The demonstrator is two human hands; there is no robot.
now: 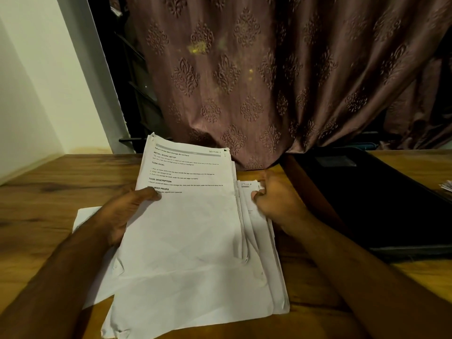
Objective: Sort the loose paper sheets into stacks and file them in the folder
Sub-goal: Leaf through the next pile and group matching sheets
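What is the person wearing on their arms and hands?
Nothing that shows. The left hand and right hand are bare: no gloves, rings, watch or bracelets in view. Both forearms are bare right to the picture's edge, so no sleeves show.

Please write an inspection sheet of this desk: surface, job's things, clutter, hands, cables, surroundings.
Surface: wooden table, bare at the left.
Job's things: printed top sheet headed SECTION 1, lying on a loose paper pile; a second sheet peeks out at the right; black folder lies to the right.
Clutter: one sheet sticks out under the left forearm; small white scraps at the right edge.
Hands: left hand holds the top sheet's left edge, thumb on top; right hand has its fingers curled at the pile's right edge.
Cables: nothing seen.
Surroundings: patterned brown curtain behind; white wall at the left.
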